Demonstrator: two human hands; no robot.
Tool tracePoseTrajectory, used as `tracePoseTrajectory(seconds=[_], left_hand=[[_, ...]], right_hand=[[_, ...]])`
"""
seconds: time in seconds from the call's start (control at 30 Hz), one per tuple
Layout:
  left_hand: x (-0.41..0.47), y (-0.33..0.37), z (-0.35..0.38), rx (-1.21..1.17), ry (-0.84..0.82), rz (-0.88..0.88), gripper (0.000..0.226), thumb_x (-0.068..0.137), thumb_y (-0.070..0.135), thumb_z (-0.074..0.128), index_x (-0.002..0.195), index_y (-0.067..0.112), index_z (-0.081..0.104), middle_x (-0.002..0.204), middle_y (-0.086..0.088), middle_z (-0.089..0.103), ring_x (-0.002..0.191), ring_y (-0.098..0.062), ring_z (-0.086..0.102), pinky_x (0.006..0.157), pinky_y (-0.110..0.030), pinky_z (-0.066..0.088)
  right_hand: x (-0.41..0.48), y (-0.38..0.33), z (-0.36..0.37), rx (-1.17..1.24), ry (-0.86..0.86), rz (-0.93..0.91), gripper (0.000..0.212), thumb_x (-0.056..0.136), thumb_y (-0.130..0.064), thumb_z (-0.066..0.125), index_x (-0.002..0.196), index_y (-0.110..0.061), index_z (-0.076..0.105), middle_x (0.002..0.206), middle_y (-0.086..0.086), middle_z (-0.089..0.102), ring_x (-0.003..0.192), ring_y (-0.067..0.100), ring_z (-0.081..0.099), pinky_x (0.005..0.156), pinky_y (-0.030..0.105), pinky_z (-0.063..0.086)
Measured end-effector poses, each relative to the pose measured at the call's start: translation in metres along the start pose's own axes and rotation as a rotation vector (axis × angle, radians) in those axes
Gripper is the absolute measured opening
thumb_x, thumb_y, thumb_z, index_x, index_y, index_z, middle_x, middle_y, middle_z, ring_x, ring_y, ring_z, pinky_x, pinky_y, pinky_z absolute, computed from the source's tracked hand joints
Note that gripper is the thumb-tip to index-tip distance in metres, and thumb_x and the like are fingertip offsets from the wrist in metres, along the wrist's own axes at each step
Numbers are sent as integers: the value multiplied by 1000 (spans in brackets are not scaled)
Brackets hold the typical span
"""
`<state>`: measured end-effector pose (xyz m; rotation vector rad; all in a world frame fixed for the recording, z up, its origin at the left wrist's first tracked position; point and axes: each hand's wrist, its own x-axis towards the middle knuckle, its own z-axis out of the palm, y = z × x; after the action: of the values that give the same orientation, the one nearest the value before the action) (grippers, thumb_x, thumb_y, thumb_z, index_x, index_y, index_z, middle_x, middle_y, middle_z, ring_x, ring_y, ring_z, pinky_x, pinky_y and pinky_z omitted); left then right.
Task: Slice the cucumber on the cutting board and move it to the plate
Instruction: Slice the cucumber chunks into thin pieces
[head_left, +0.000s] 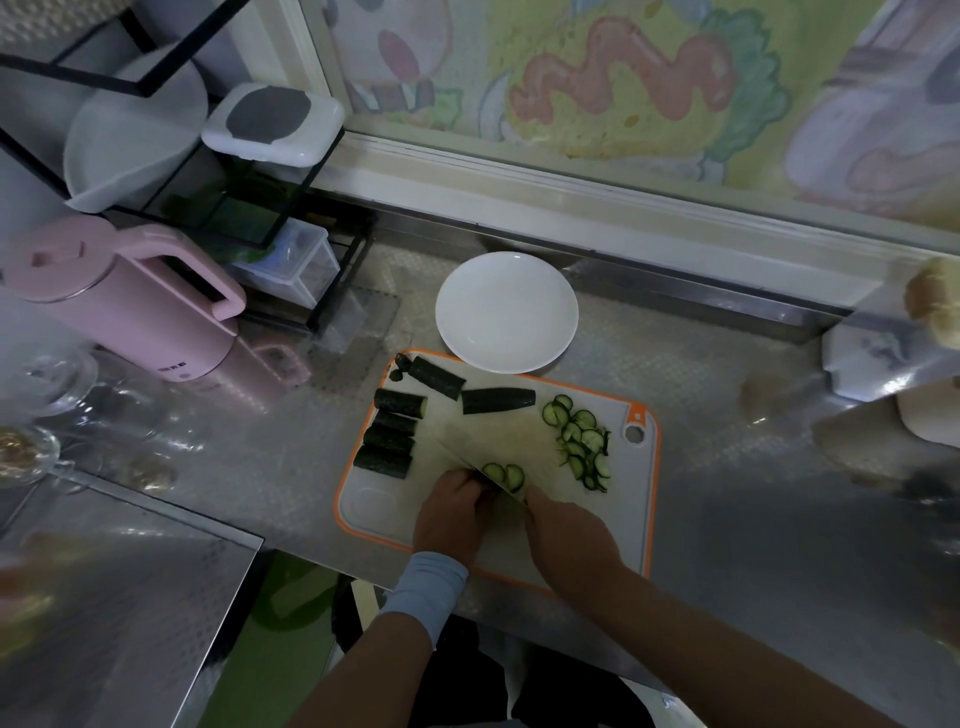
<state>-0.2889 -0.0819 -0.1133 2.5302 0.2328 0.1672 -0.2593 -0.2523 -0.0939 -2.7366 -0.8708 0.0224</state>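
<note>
Slicing, roughly midway; left hand (452, 512) fingers (470, 483) curl over a mostly hidden cucumber piece, right hand (569, 535) grips the knife (470, 464); slices (582, 447) and 6 chunks (389, 441) lie on the cutting board (655, 467); next cut wants fingers tucked.

Kitchen: steel counter (727, 467), cutting board (647, 499), white plate (506, 312), pink kettle (130, 306), storage rack (332, 270)

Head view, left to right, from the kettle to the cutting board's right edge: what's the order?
pink kettle → column of cucumber chunks → tapered cucumber piece → pile of cucumber slices → hang hole in the board. The plate and both hands are left out because they overlap.
</note>
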Motion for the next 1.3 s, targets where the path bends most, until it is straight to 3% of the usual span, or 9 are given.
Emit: tracePoseTrajectory(seconds=[0.3,0.43,0.53,0.63,0.7,0.9,1.03,1.17,1.3], left_hand=[[-1,2,0,-27,-1,-32,14,76,19,66,83,9,72,85,-9,66,75,-28,62,57,-28,52],[-1,3,-1,-7,15,-19,14,75,19,66,82,11,74,84,-8,67,74,-26,64,60,-27,52],[0,4,-1,-7,34,-18,12,74,18,67,82,12,74,86,-7,68,75,-26,65,62,-26,53],[0,2,1,-6,28,-6,13,70,10,79,82,10,74,86,-8,68,73,-26,65,62,-27,54],[0,1,2,-15,23,-10,15,69,8,81,82,11,74,86,-8,67,74,-26,65,62,-27,53],[-2,2,1,-25,20,-23,10,76,13,71,86,13,73,90,-5,66,81,-24,63,63,-24,49],[-3,3,-1,-42,16,3,12,76,8,73,88,11,72,91,-7,66,83,-25,61,63,-26,49],[-1,5,-3,-26,16,-34,8,76,16,68,81,12,73,85,-6,66,77,-24,62,60,-24,47],[0,6,-3,-7,32,-16,8,73,10,74,80,13,74,82,-6,67,73,-24,63,59,-24,50]], right_hand=[[24,-15,1,53,-24,16,30,81,-20,38,102,-11,57,58,-1,60,41,15,55,35,22,39],[5,-10,-13,64,-35,12,18,83,-20,56,100,-14,58,59,-2,60,43,15,56,37,23,39],[-9,-2,-22,59,-111,61,26,80,-20,73,94,-18,51,51,-4,51,37,11,47,36,24,24],[-15,5,-28,59,-179,85,9,97,-26,51,100,-17,49,59,-4,51,45,14,43,46,28,26],[-16,5,-28,97,-192,80,13,99,-26,43,101,-16,51,61,-3,53,47,16,44,47,29,26],[-4,1,-9,67,-90,38,14,81,-15,65,94,-15,60,56,-2,58,42,16,54,38,24,30],[15,-8,-1,53,-7,1,25,81,-19,46,102,-12,57,60,1,62,44,16,57,38,23,41],[18,-10,0,30,-23,-19,41,70,-13,67,109,-9,53,59,2,61,42,17,56,35,23,39],[5,-9,-9,38,4,-2,27,77,-15,66,103,-10,65,56,-1,59,41,14,54,36,23,36]])
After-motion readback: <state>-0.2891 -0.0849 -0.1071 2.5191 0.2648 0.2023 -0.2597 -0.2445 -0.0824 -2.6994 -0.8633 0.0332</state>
